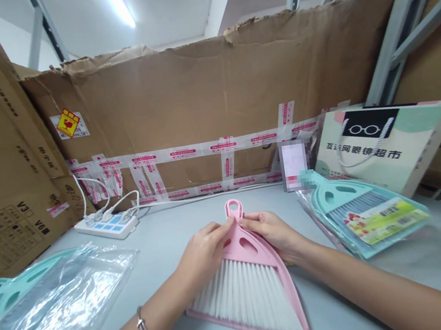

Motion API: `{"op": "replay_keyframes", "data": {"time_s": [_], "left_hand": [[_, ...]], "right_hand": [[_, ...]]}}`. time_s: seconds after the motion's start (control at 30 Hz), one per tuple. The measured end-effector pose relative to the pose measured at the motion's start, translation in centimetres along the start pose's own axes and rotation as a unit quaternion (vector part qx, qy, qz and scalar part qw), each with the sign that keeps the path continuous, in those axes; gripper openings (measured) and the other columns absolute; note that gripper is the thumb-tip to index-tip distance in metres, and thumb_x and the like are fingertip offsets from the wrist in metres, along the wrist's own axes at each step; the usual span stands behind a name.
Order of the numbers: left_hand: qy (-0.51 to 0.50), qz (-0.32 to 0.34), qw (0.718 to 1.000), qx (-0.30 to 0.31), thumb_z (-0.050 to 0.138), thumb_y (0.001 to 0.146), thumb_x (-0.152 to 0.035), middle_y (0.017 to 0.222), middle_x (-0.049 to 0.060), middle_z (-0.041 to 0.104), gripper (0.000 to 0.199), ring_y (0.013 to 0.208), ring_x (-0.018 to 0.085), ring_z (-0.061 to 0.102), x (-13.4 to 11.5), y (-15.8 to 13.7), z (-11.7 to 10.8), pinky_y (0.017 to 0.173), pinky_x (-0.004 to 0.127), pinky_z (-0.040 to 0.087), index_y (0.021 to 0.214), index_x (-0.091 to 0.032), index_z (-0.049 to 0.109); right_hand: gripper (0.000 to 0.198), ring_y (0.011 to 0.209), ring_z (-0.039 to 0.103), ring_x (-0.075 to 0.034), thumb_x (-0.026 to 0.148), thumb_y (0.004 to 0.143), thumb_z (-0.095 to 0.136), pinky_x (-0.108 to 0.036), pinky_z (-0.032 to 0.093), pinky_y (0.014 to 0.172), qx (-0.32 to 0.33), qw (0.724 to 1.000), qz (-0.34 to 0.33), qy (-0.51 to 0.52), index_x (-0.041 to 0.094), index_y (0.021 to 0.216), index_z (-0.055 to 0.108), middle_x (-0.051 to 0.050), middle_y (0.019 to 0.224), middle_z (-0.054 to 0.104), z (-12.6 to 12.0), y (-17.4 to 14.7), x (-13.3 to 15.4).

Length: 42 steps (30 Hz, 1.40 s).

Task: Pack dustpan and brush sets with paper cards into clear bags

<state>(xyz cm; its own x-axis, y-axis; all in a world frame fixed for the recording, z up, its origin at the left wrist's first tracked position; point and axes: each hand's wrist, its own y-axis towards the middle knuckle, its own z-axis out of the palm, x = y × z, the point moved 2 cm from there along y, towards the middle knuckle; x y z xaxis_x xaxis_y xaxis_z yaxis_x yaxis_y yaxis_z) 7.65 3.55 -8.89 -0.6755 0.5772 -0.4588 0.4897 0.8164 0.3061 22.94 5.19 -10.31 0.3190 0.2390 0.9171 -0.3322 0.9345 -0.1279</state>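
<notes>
A pink hand brush (244,286) with white bristles lies nested in a pink dustpan (298,306), handles together at the top, bristles toward me. My left hand (207,250) grips the upper left side of the pair, its thumb near the base of the handle. From the right, my right hand (272,231) holds the same neck, thumb on top and fingers behind the dustpan. Both hands are closed on the set, and parts of their fingers are hidden behind it.
Turquoise brush-and-dustpan sets lie in clear plastic at left (35,273) and right (341,192). A white power strip (109,225) with plugged cables stands at the back left. A paper bag (389,148) leans at the right, and a large cardboard box (195,98) walls the rear.
</notes>
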Motion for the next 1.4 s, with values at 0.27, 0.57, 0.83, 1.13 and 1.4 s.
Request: {"op": "replay_keyframes", "data": {"time_s": [0.27, 0.57, 0.83, 1.13, 1.4], "left_hand": [[-0.006, 0.009, 1.000, 0.016, 0.032, 0.085, -0.012, 0.089, 0.005, 0.058, 0.046, 0.076, 0.016, 0.054, 0.3, 0.0, 0.4, 0.070, 0.027, 0.042, 0.126, -0.028, 0.047], [-0.122, -0.023, 0.992, 0.023, 0.039, 0.086, -0.022, 0.081, 0.002, 0.053, 0.042, 0.073, 0.014, 0.049, 1.2, 0.3, 0.9, 0.069, 0.027, 0.039, 0.127, -0.027, 0.045], [-0.416, -0.199, 0.886, 0.055, 0.057, 0.076, -0.044, 0.062, 0.000, 0.056, 0.042, 0.051, 0.007, 0.044, 1.7, 1.2, 0.6, 0.048, 0.020, 0.032, 0.103, -0.013, 0.065], [-0.528, -0.279, 0.800, 0.058, 0.073, 0.063, -0.035, 0.070, 0.007, 0.069, 0.034, 0.058, 0.012, 0.058, 1.5, 0.8, -0.2, 0.058, 0.023, 0.043, 0.087, -0.010, 0.070], [-0.536, -0.292, 0.790, 0.046, 0.075, 0.059, -0.033, 0.071, 0.009, 0.070, 0.034, 0.058, 0.014, 0.060, 1.7, 0.8, 0.0, 0.057, 0.025, 0.044, 0.082, -0.008, 0.070]], "right_hand": [[0.032, 0.053, 0.057, -0.012, 0.034, 0.054, 0.077, -0.024, 0.043, 0.054, -0.009, 1.000, 0.006, -0.013, 0.011, 0.073, 0.067, -0.003, 0.057, 0.065, 0.0, 0.0, -0.3], [0.035, 0.054, 0.059, -0.012, 0.035, 0.054, 0.076, -0.024, 0.045, 0.057, 0.017, 1.000, 0.007, -0.016, 0.010, 0.076, 0.067, -0.004, 0.061, 0.067, -0.1, 0.3, -0.5], [0.042, 0.056, 0.060, -0.015, 0.037, 0.056, 0.075, -0.026, 0.045, 0.056, 0.036, 0.997, -0.006, -0.063, 0.010, 0.087, 0.067, -0.006, 0.066, 0.068, 0.5, -0.1, 0.0], [0.040, 0.058, 0.061, -0.016, 0.039, 0.056, 0.074, -0.028, 0.045, 0.059, 0.039, 0.996, -0.015, -0.083, 0.011, 0.083, 0.068, -0.005, 0.066, 0.068, 1.1, -0.2, 0.0], [0.038, 0.058, 0.060, -0.016, 0.039, 0.054, 0.075, -0.027, 0.044, 0.057, 0.030, 0.995, -0.016, -0.090, 0.011, 0.080, 0.068, -0.004, 0.063, 0.068, 0.8, 0.0, -0.4]]}}
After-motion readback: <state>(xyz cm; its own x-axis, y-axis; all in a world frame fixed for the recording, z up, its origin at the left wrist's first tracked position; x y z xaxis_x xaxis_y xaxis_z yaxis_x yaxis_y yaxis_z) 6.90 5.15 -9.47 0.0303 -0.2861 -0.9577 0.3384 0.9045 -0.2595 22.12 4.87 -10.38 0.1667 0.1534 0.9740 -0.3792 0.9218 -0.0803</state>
